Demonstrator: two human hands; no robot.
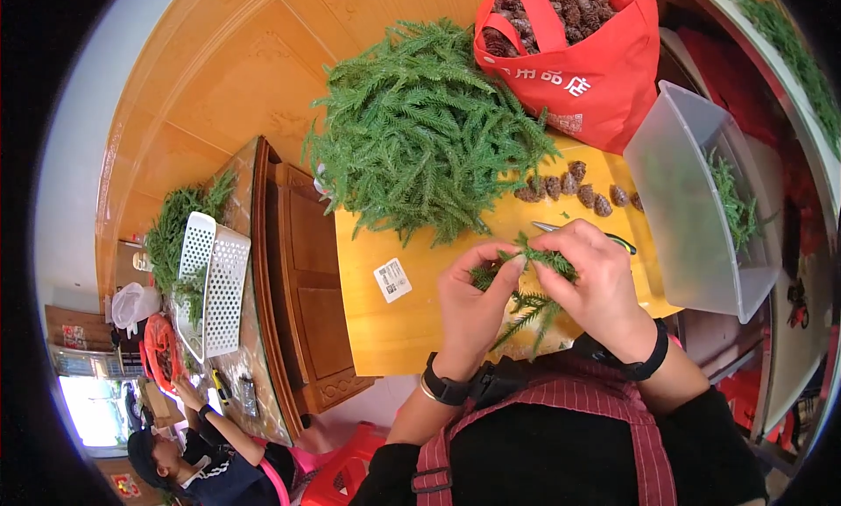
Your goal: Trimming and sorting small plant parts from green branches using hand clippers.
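Note:
Close to the table's front edge, both my hands pinch a small green artificial pine sprig (pixel 531 304) between thumbs and fingers. My left hand (pixel 477 300) grips it from the left and my right hand (pixel 596 274) from the right, with the fingertips almost meeting. Needled branches stick out below and between them. Just beyond my right hand lie pliers (pixel 624 242), partly hidden by it. Several brown pine cones (pixel 585 195) are scattered behind the pliers. A big heap of green pine sprigs (pixel 420 129) covers the far left of the yellow table (pixel 372 335).
A red bag (pixel 596 85) of pine cones stands at the back right. Beside it, a translucent plastic bin (pixel 701 243) holds greenery. A white label card (pixel 392 280) lies left of my hands. Far left, another person (pixel 210 462) sits near a white perforated basket (pixel 219 287).

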